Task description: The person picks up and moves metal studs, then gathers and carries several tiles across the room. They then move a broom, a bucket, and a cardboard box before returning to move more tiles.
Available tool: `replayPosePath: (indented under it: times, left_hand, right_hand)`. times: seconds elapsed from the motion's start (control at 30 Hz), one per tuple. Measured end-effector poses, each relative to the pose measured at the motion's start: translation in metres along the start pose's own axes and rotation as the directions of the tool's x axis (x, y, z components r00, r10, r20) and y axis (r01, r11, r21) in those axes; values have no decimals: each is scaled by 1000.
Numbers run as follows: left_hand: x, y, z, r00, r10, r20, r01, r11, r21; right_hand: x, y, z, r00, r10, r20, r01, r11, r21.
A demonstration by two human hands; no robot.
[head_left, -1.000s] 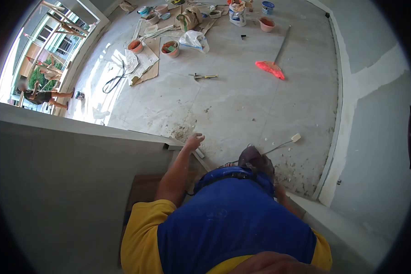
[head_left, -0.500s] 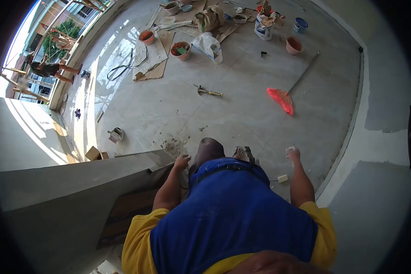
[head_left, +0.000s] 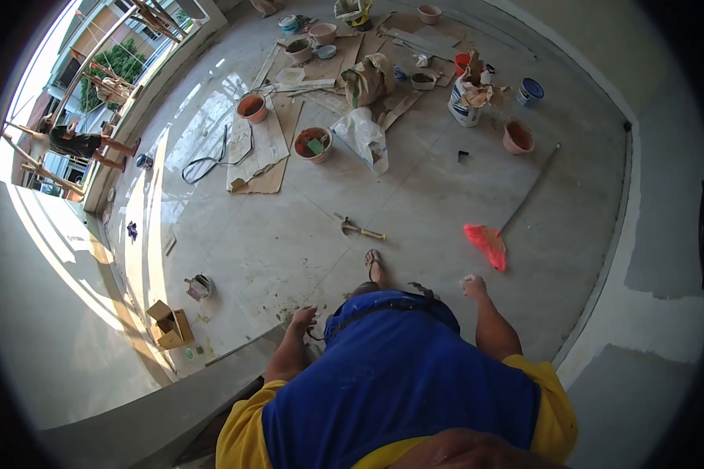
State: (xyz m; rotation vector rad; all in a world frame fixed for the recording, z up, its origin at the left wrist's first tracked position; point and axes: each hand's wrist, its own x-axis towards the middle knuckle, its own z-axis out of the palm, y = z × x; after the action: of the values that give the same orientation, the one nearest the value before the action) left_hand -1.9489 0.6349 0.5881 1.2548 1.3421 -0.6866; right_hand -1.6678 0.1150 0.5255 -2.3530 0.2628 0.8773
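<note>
My left hand point(head_left: 303, 316) hangs beside my left hip, its fingers loosely curled with nothing visible in them. My right hand point(head_left: 472, 286), pale with dust on the knuckles, is out to the right of my waist, closed like a fist and apparently holding nothing. Neither hand touches a tool. On the floor ahead lies a claw hammer point(head_left: 361, 230) with a yellow and black handle. A broom with a red head point(head_left: 486, 246) lies beyond my right hand, its grey stick pointing away. My sandalled foot point(head_left: 374, 264) shows in front of me.
Mortar tubs point(head_left: 313, 145), a paper sack point(head_left: 368, 80), cardboard point(head_left: 262, 184), a white bucket point(head_left: 465, 105) and a blue bucket point(head_left: 529, 92) stand ahead. An open carton point(head_left: 170, 324) is at left. Another person point(head_left: 86, 143) is by the opening. A wall point(head_left: 641, 258) runs along the right.
I have moved forward; the hammer, broom and tubs now appear lower and closer. A sandalled foot has come out ahead of me, and more of the carton shows. Both hands stay at my sides.
</note>
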Motion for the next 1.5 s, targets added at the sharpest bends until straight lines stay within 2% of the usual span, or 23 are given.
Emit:
replayPosePath:
  times: [0.07, 0.1, 0.17, 0.27, 0.33, 0.4, 0.47, 0.53, 0.6, 0.67, 0.73, 0.77, 0.83, 0.87, 0.97, 1.07, 1.2, 1.27, 1.37, 1.4, 1.47, 1.5]
  left_hand:
    - [5, 96, -2, 976, 199, -89, -189, 976, 110]
    - [7, 139, -5, 947, 302, -113, -280, 944, 178]
    - [5, 227, -5, 880, 458, -125, -438, 885, 161]
    - [8, 342, 11, 820, 560, -116, -540, 825, 165]
    - [13, 403, 29, 797, 594, -105, -574, 800, 175]
    - [13, 419, 55, 784, 614, -87, -592, 783, 190]
    - [22, 445, 82, 775, 624, -103, -596, 775, 211]
    - [28, 447, 108, 853, 512, -98, -492, 853, 176]
    - [28, 443, 130, 913, 407, -22, -401, 906, 138]
    - [36, 439, 140, 941, 338, 8, -327, 905, 272]
    - [41, 431, 147, 951, 305, -49, -291, 939, 184]
    - [39, 425, 148, 954, 295, -47, -282, 942, 185]
    - [36, 429, 149, 975, 214, -62, -211, 976, 52]
    - [33, 431, 149, 975, 213, -60, -210, 976, 57]
    - [24, 441, 154, 991, 102, -89, -105, 994, -25]
    - [32, 457, 159, 994, 83, -76, -86, 996, -33]
    - [46, 500, 173, 991, 121, -57, -123, 991, -44]
    - [55, 527, 183, 978, 178, -111, -184, 982, -45]
    - [60, 573, 194, 966, 243, -84, -244, 970, -4]
    - [61, 587, 197, 966, 245, -77, -245, 969, 9]
    - [68, 616, 202, 953, 298, -48, -296, 954, 37]
    - [70, 629, 203, 949, 315, -24, -314, 948, 50]
  right_hand:
    - [-11, -12, -1, 986, 154, 68, -156, 988, 19]
    - [-15, -19, -8, 983, 165, 82, -166, 986, 12]
    - [-10, -37, -22, 975, 194, 111, -206, 972, 112]
    - [35, -48, -49, 966, 198, 166, -208, 977, 46]
    - [76, -61, -67, 967, 200, 156, -212, 975, 66]
    - [104, -62, -83, 963, 219, 155, -233, 969, 82]
    - [161, -90, -112, 974, 173, 144, -199, 962, 189]
    - [205, -126, -143, 991, 97, 92, -113, 974, 197]
    - [251, -166, -177, 1000, -23, -14, 26, 965, 261]
    - [280, -216, -215, 992, -96, -80, 117, 940, 321]
    - [299, -256, -246, 981, -163, -104, 188, 933, 308]
    - [304, -268, -256, 983, -156, -98, 179, 935, 305]
    - [322, -288, -274, 976, -194, -103, 215, 939, 268]
    - [325, -290, -276, 977, -188, -104, 210, 940, 271]
    - [336, -277, -274, 983, -166, -73, 181, 933, 310]
    - [341, -235, -260, 997, -74, 27, 66, 972, 226]
    - [338, -154, -248, 999, 22, 36, -27, 988, 149]
    - [335, -136, -259, 982, 108, 153, -127, 985, 120]
    - [348, -113, -272, 987, 112, 118, -124, 988, 94]
    - [341, -127, -283, 986, 122, 113, -133, 986, 104]
    - [324, -168, -317, 957, 281, 73, -279, 817, 505]
    - [346, -153, -310, 972, 232, -33, -205, 910, 361]
